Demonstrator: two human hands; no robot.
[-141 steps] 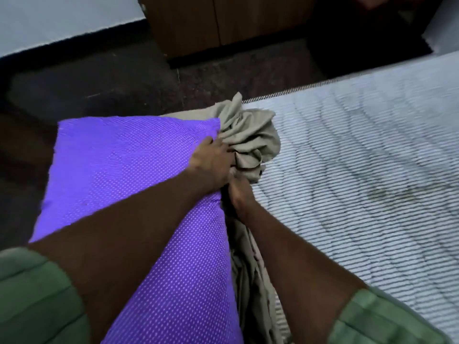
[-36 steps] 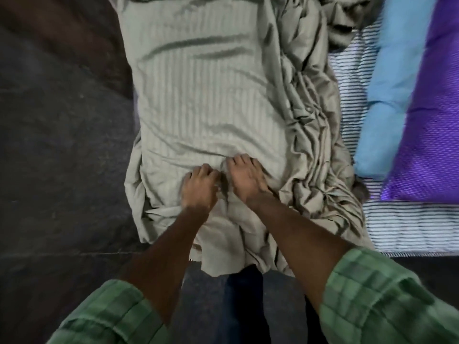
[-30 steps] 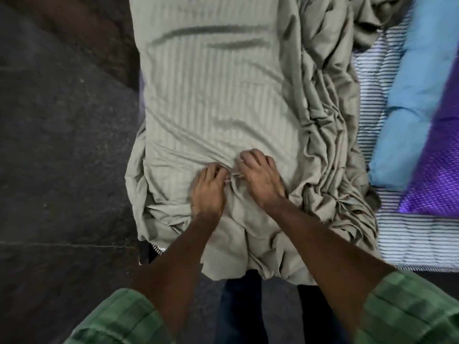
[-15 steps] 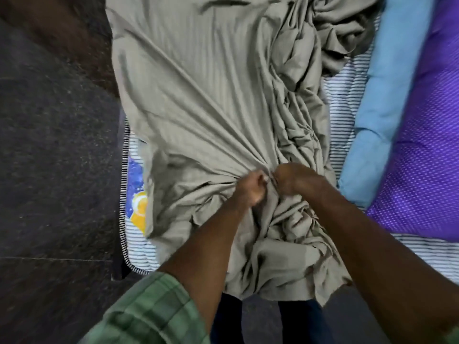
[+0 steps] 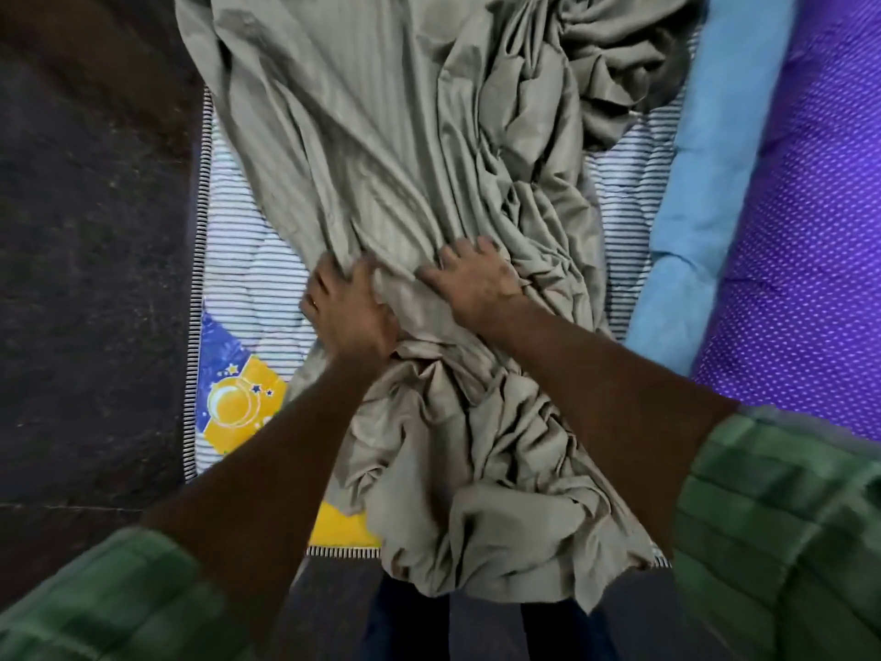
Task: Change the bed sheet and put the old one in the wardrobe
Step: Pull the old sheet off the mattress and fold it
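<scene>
Dark stone floor (image 5: 86, 279) is lying at left, beside the striped mattress (image 5: 248, 260), whose corner is uncovered now. Left hand (image 5: 350, 312) is gripping a fold of the crumpled grey-beige bed sheet (image 5: 381, 136), right hand (image 5: 476, 283) is pressing with spread fingers; blue pillow (image 5: 705, 183), purple dotted pillow (image 5: 820, 231) are waiting rightmost. Old sheet seems nearly stripped.

Grey-beige sheet (image 5: 381, 136), striped mattress (image 5: 248, 260)

Dark speckled stone floor (image 5: 86, 288) beside the bed, dimly lit
</scene>
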